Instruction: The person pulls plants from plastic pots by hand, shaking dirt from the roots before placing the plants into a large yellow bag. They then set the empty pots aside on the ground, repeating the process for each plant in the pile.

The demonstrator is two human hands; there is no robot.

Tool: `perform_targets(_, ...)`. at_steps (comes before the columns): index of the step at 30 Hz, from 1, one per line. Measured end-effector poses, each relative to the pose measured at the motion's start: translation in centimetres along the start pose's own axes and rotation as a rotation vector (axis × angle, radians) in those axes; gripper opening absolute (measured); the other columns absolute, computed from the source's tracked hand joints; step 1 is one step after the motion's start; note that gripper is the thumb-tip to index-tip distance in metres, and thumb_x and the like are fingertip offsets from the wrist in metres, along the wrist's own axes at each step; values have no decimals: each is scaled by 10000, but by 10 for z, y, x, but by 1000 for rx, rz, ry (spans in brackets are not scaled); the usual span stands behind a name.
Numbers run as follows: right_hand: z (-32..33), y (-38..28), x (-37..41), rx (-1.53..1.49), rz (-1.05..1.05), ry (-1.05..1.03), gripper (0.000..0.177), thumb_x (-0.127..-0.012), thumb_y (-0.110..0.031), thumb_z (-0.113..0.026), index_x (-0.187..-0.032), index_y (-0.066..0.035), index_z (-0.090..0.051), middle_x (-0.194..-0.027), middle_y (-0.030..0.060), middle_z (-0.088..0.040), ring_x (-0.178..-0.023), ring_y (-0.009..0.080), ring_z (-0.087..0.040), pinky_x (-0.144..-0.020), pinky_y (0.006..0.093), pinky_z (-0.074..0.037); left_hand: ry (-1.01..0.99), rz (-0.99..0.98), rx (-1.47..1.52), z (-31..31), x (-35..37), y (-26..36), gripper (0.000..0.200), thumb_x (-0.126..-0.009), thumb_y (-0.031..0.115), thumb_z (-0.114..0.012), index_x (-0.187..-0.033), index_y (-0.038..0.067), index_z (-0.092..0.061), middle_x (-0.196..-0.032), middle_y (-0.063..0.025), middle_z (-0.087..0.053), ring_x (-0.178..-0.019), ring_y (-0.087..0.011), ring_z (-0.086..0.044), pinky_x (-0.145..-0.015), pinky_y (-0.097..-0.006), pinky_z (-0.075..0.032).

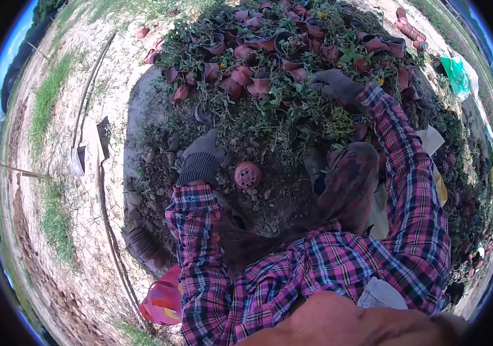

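My left hand (203, 154), in a dark grey knit glove, is low over the loose soil, its fingers curled in. What it holds, if anything, is hidden beneath it. Just right of it an upside-down reddish-brown plastic pot (247, 175) with holes in its base sits on the ground. My right hand (338, 86), gloved the same way, reaches into the right side of a heap of wilted plants (292, 115) and soft pots (242, 75). Its fingers are bent together among the leaves; I cannot see what is in them. A curved dark pot piece (202, 116) lies above my left hand.
A stack of nested pots (145, 245) lies at lower left, near a pink bag (162, 297). Another pot stack (411, 30) lies at upper right, by a green and white bag (457, 76). A long dark pipe or hose (108, 210) runs along the pale ground at left.
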State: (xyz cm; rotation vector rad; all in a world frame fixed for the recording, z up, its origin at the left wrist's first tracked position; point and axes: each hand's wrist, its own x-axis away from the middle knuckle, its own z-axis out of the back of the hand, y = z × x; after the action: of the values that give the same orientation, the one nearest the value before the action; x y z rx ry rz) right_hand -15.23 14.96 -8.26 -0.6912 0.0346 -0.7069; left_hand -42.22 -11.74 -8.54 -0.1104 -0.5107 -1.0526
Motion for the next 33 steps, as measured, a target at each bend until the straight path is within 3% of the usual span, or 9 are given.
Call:
perform_targets(3,-112,-23,-108,169,372,-272,161,-778,-130,-558,-905,-50,-616,-800,91,-616,-717,161,-589,-641,305,-455,-26,111,21,8,3,-7,442,-813,263,-502,-1228,134,-422,-1098,-174,-559,-1030,-308,-548,-869,-428,-440)
perform_targets(8,-283,-46,-229,-8,213,-484,236,-790,-222,-581,-945,-44,-584,-841,129,-612,-773,251,-592,-693,355,-449,12,169,-42,-4,8,-23,430,-822,288,-516,-1208,141,-394,-1074,-132,-538,-1031,-308,-531,-741,-513,-472)
perform_targets(11,-353,-53,-256,-25,75,-248,383,-784,-331,-630,-985,-15,-552,-898,178,-600,-847,301,-582,-753,371,-436,-51,194,-32,-14,24,-22,484,-819,296,-525,-1245,139,-359,-1097,-131,-516,-1047,-296,-516,-741,-507,-475)
perform_targets(16,-383,-96,-297,303,-202,-72,713,-690,-529,-656,-1135,-14,-441,-1115,171,-547,-1010,300,-566,-834,402,-460,-68,144,166,-28,30,-30,556,-800,224,-537,-1302,110,-326,-1140,-160,-479,-1076,-313,-473,-845,-474,-411)
perform_targets(18,-382,-76,-319,291,-135,-193,730,-693,-442,-672,-1201,-8,-378,-1062,195,-567,-971,327,-567,-830,398,-445,-77,104,142,-36,30,-33,537,-808,194,-532,-1294,96,-325,-1140,-168,-482,-1054,-326,-474,-792,-485,-448)
perform_targets(24,-354,-28,-318,105,331,-134,246,-739,-229,-633,-695,-6,-539,-647,173,-532,-613,323,-510,-580,399,-391,-160,175,162,-24,30,-48,526,-791,210,-561,-1259,59,-374,-1155,-138,-501,-1075,-267,-487,-865,-440,-400)
perform_targets(27,-336,-14,-311,-546,28,-368,171,-836,-202,-552,-760,-49,-560,-715,24,-564,-657,151,-514,-583,324,-384,-82,156,220,-32,21,-47,491,-752,239,-607,-1186,50,-475,-1083,-109,-558,-1024,-237,-527,-810,-400,-423)
perform_targets(28,-320,-24,-305,-459,253,-314,158,-855,-194,-528,-796,-50,-555,-754,15,-566,-700,139,-516,-615,309,-393,39,227,157,-26,15,-45,441,-742,241,-617,-1130,54,-522,-1032,-91,-579,-999,-235,-540,-787,-394,-431)
perform_targets(33,-260,-73,-231,-534,378,-177,170,-889,-205,-492,-928,-43,-526,-874,25,-557,-836,130,-514,-740,293,-404,271,273,418,-41,-32,-34,613,-697,260,-652,-1207,22,-408,-1093,-138,-511,-995,-265,-522,-759,-427,-453)
